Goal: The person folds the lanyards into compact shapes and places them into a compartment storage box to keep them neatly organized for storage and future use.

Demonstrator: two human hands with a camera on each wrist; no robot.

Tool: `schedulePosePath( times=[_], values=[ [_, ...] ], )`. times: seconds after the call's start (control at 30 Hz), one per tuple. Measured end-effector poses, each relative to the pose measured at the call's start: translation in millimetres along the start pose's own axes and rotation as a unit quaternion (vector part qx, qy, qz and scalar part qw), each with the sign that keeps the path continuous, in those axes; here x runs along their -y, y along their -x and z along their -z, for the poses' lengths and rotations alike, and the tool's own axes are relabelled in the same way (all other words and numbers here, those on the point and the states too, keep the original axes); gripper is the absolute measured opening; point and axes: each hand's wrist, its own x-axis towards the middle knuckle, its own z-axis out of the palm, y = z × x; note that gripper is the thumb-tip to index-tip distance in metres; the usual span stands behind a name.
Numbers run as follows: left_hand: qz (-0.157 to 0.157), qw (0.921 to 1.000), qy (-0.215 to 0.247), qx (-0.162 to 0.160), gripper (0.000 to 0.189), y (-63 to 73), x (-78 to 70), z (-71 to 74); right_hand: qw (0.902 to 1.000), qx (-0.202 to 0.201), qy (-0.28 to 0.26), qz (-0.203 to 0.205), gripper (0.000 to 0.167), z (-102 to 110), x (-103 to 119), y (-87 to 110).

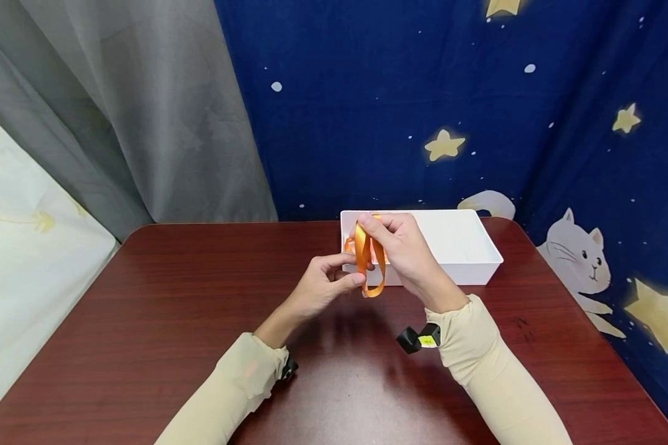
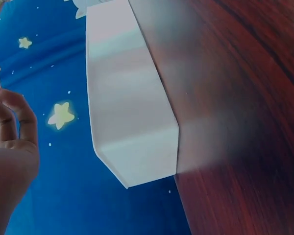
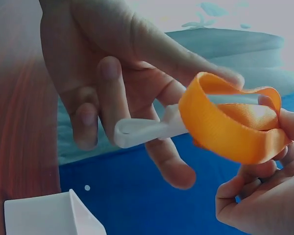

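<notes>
My right hand (image 1: 406,247) pinches the top of a looped orange ribbon (image 1: 362,250) between thumb and fingers. From it hangs the lower loop, in front of a white box (image 1: 470,273). My left hand (image 1: 325,281) is at the ribbon's left side, thumb and index fingertips beside it. Seen from the right wrist, the left thumb lies along the orange loop (image 3: 220,129) while the other fingers spread loosely behind a small white looped strap (image 3: 142,132). That strap joins the orange ribbon. At the left wrist view's edge, my left hand's fingers (image 2: 14,122) bend loosely.
The open white box stands at the back right of the dark reddish-brown table (image 1: 222,272), behind both hands. A blue star-patterned curtain (image 1: 367,111) hangs along the table's back edge, with a grey curtain (image 1: 189,123) to its left.
</notes>
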Motion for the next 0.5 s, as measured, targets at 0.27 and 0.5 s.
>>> schedulePosePath(
  times=[0.27,0.5],
  values=[
    [-0.024,0.9996,-0.014,-0.002,0.023,-1.1,1.6,-2.3,1.0,-0.004,0.003,-0.008,0.032,0.3,0.9,-0.4],
    [-0.032,0.9992,-0.018,0.017,0.019,-3.3,4.1,-2.5,0.9999,-0.005,-0.007,-0.014,0.032,1.1,3.1,-1.0]
  ],
)
